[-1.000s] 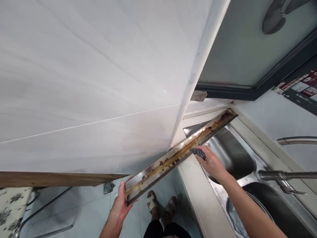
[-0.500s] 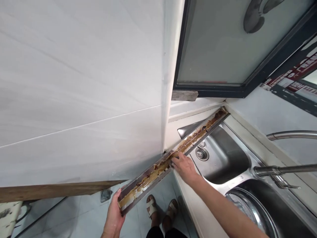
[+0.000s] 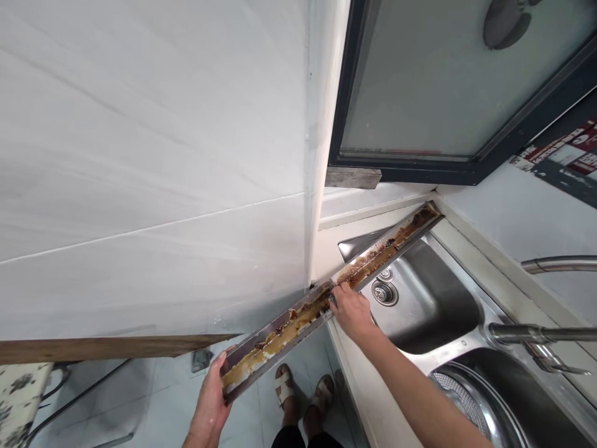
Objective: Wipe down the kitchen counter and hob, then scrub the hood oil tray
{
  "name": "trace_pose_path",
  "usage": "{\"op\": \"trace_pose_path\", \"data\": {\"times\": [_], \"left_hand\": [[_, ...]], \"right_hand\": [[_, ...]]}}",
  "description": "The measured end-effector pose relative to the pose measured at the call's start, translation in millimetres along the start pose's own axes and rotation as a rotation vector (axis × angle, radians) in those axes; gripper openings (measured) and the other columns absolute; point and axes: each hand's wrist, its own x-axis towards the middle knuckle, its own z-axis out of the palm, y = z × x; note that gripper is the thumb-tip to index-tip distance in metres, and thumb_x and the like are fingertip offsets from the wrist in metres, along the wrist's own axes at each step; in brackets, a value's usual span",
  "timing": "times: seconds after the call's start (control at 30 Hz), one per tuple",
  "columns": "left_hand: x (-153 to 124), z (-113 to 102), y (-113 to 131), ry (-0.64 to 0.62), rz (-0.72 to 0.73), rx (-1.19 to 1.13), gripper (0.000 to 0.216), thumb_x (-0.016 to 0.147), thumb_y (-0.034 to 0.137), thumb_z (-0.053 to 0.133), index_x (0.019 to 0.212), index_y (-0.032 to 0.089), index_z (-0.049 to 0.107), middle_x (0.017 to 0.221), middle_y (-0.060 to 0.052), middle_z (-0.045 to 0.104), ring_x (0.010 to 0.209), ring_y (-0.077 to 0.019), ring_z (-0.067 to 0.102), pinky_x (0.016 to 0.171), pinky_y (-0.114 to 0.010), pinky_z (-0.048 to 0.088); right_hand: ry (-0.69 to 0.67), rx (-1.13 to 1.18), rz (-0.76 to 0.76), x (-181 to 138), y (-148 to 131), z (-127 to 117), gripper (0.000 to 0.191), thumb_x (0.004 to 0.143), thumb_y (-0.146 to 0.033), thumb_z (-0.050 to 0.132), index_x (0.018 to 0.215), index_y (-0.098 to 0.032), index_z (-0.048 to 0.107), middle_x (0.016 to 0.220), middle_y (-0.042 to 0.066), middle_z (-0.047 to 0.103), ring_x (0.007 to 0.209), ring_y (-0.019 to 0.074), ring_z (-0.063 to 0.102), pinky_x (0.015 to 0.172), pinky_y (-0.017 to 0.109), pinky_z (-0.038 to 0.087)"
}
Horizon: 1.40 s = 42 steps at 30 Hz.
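A long metal trough (image 3: 275,336), caked inside with brown and yellowish greasy grime, slants across from lower left to upper right. Its far end rests on the counter corner beyond the sink. My left hand (image 3: 212,392) grips the near end, fingers behind it and thumb on the rim. At about mid-length, my right hand (image 3: 352,311) reaches into the channel with curled fingers. It presses a small dark scrubber (image 3: 333,298) against the grimy inside; most of that is hidden by the fingers.
Under the trough's far half lies a steel sink (image 3: 433,298) with a drain. A second basin holds a round metal strainer (image 3: 459,398). A faucet (image 3: 536,336) juts in from the right. White wall panels (image 3: 153,155) stand left, a dark-framed window (image 3: 420,93) above.
My right hand has slid a little up along the trough, toward its far end, with the scrubber. My left hand keeps its hold. The view has shifted slightly.
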Motion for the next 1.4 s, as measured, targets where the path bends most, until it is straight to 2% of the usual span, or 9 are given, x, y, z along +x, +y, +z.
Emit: {"op": "trace_pose_path", "data": {"times": [0.13, 0.27, 0.33, 0.47, 0.57, 0.67, 0.93, 1.23, 1.4], "left_hand": [[-4.7, -4.2, 6.3, 0.055, 0.142, 0.174, 0.037, 0.08, 0.043, 0.068, 0.111, 0.023, 0.068, 0.102, -0.004, 0.072, 0.101, -0.0265, 0.069, 0.093, -0.04, 0.055], [-32.4, -0.8, 12.3, 0.306, 0.661, 0.508, 0.052, 0.066, 0.047, 0.08, 0.11, 0.025, 0.063, 0.123, -0.008, 0.063, 0.126, -0.034, 0.053, 0.115, -0.05, 0.037], [-49.4, 15.4, 9.6, 0.22, 0.832, 0.608, 0.052, 0.061, 0.043, 0.085, 0.107, 0.026, 0.066, 0.13, -0.011, 0.059, 0.136, -0.037, 0.043, 0.122, -0.05, 0.027], [-59.1, 80.8, -7.5, -0.337, 0.805, 0.882, 0.056, 0.067, 0.039, 0.085, 0.12, 0.028, 0.069, 0.141, -0.014, 0.057, 0.142, -0.0419, 0.037, 0.124, -0.054, 0.017], [-46.6, 131.8, -20.3, -0.405, 0.89, 1.178, 0.078, 0.068, 0.026, 0.084, 0.14, 0.022, 0.056, 0.154, -0.019, 0.045, 0.146, -0.0458, 0.03, 0.122, -0.06, 0.016], [-38.5, 161.2, -25.7, -0.309, 0.967, 1.54, 0.085, 0.072, 0.021, 0.081, 0.149, 0.019, 0.044, 0.147, -0.02, 0.051, 0.136, -0.0414, 0.044, 0.115, -0.058, 0.03], [-49.5, 169.3, -20.7, -0.157, 1.094, 1.897, 0.082, 0.077, 0.026, 0.079, 0.148, 0.016, 0.04, 0.132, -0.014, 0.057, 0.118, -0.0302, 0.052, 0.101, -0.044, 0.044], [-44.6, 168.2, -24.3, -0.141, 1.11, 1.906, 0.081, 0.078, 0.026, 0.078, 0.149, 0.017, 0.041, 0.127, -0.011, 0.057, 0.114, -0.0291, 0.051, 0.1, -0.043, 0.042], [-40.4, 167.7, -27.0, -0.148, 1.128, 1.888, 0.081, 0.077, 0.027, 0.079, 0.149, 0.015, 0.042, 0.127, -0.013, 0.057, 0.112, -0.0297, 0.052, 0.098, -0.044, 0.043]], "right_hand": [[-0.009, -0.027, 0.159, 17.0, 35.4, -11.7, 0.024, 0.101, -0.035, 0.049, 0.113, -0.021, 0.064, 0.117, 0.01, 0.061, 0.092, 0.0211, 0.067, 0.076, 0.03, 0.045], [-0.005, -0.03, 0.149, 26.6, 56.8, -15.9, 0.026, 0.101, -0.035, 0.047, 0.113, -0.022, 0.067, 0.119, 0.009, 0.062, 0.093, 0.0212, 0.067, 0.074, 0.03, 0.045], [0.008, -0.017, 0.137, 25.1, 56.7, -13.3, 0.028, 0.101, -0.035, 0.046, 0.114, -0.022, 0.067, 0.12, 0.009, 0.062, 0.093, 0.0208, 0.067, 0.072, 0.029, 0.044], [0.022, 0.007, 0.166, 22.4, 55.9, -10.4, 0.031, 0.101, -0.037, 0.046, 0.119, -0.023, 0.067, 0.119, 0.008, 0.062, 0.091, 0.0207, 0.067, 0.071, 0.03, 0.044], [0.023, 0.024, 0.188, 24.3, 56.5, -13.1, 0.032, 0.102, -0.039, 0.046, 0.121, -0.024, 0.067, 0.12, 0.008, 0.061, 0.093, 0.0204, 0.067, 0.071, 0.03, 0.044], [-0.004, 0.041, 0.238, 22.5, 46.3, -14.0, 0.032, 0.101, -0.043, 0.049, 0.122, -0.026, 0.067, 0.121, 0.008, 0.06, 0.092, 0.0199, 0.068, 0.071, 0.029, 0.044], [-0.005, 0.038, -0.01, 5.2, 0.3, -2.5, 0.017, 0.096, -0.033, 0.058, 0.107, -0.024, 0.067, 0.111, 0.006, 0.062, 0.095, 0.02, 0.066, 0.079, 0.03, 0.045], [0.105, 0.017, 0.441, 62.6, 94.2, -16.8, 0.035, 0.101, -0.038, 0.046, 0.13, -0.025, 0.063, 0.12, 0.01, 0.058, 0.093, 0.0211, 0.064, 0.078, 0.032, 0.045], [0.044, -0.013, 0.347, 40.0, 57.9, -13.4, 0.029, 0.1, -0.038, 0.049, 0.116, -0.024, 0.069, 0.118, 0.01, 0.061, 0.089, 0.02, 0.066, 0.078, 0.032, 0.043]]}}
